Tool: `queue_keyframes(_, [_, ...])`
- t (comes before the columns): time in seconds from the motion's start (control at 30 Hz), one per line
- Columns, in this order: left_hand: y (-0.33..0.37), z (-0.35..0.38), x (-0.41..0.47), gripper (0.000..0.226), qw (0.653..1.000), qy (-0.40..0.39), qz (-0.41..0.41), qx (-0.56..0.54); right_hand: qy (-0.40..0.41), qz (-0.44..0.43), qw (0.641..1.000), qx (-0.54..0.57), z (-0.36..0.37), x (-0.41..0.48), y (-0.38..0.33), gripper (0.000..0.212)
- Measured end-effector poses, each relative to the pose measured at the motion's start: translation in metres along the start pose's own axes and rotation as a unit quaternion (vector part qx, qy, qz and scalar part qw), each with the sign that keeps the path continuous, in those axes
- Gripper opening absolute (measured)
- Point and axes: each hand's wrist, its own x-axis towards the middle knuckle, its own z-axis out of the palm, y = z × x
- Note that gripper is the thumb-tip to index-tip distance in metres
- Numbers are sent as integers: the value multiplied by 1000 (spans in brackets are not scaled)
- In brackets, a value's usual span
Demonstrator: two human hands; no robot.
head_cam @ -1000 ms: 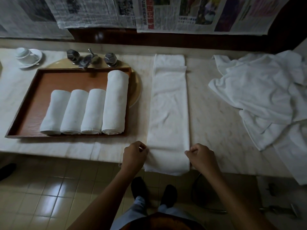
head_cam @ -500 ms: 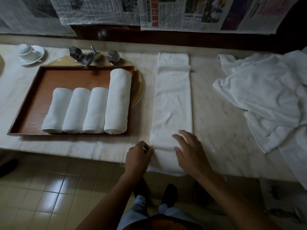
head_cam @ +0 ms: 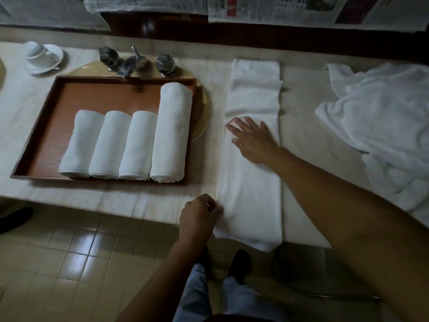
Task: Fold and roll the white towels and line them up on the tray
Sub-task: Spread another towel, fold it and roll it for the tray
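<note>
Progress so far: four towels are done. Three short rolls (head_cam: 110,145) lie side by side along the front edge of the tray (head_cam: 41,140), and a long roll (head_cam: 173,133) touches the last of them and lies along the tray's right edge. To their left a band of bare tray leaves room for more.

A fifth towel is folded into a long strip (head_cam: 253,205), not yet rolled. It runs from the back of the counter (head_cam: 308,140) to its front edge, where the near end hangs over. The left hand (head_cam: 199,214) has its fingers curled and pinches the strip's left edge at the counter's front edge. The right hand (head_cam: 253,140) lies flat and spread on the strip's middle and grips nothing. I judge this to be smoothing before the roll.

A pile (head_cam: 376,117) of loose white towels waits at the counter's right end, so much of the job remains.

The tray sits over a basin (head_cam: 204,112), with a tap (head_cam: 132,65) at its back edge. A cup (head_cam: 37,52) on a saucer stands near the back left corner. Nothing lies between strip and tray. The tap crowds only the tray's back edge.
</note>
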Motion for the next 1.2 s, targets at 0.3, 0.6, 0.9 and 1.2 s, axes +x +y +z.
queue_keyframes(0.3, [11,4,5,28,989,44,140,33,97,44,990,87,28,-102,-16,59])
queue_keyframes(0.6, [40,51,30,54,942,46,300,142,93,55,993,34,45,-76,17,60])
queue_keyframes(0.9, [30,70,36,67,910,-33,327,253,105,-75,991,41,25,-49,27,54])
queue_keyframes(1.2, [28,73,38,63,905,-23,330,266,56,6,998,-15,-13,59,73,60])
